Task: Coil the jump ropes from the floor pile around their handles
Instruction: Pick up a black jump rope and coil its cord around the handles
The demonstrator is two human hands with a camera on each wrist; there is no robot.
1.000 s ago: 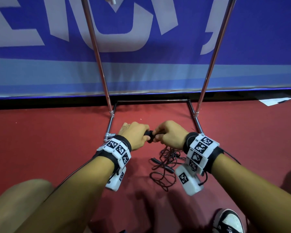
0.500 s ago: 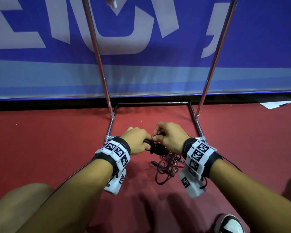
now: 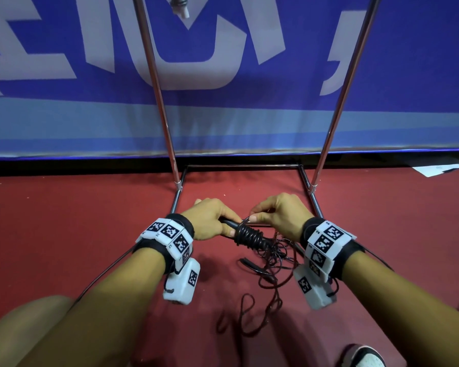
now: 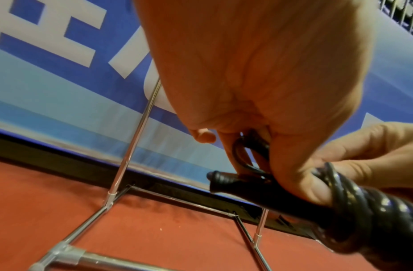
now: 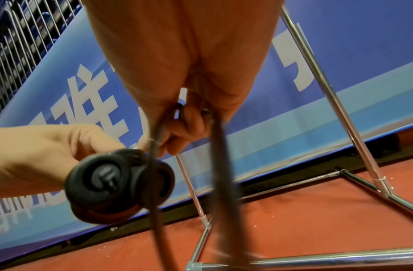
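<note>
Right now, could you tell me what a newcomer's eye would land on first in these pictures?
Probably the two hands at centre: the left hand grips black jump rope handles already wound with tight coils, while the right hand pinches the cord beside them. Below lies a loose tangle of rope on the red floor, and behind stands a chrome rack against a blue banner.

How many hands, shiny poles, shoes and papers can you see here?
Hands: 2, the left hand gripping the rope-wrapped handles, the right hand pinching the jump rope.
Shiny upright poles: 2, left pole and right pole.
Shoe: 1
Paper sheet: 1
Total: 6
</note>
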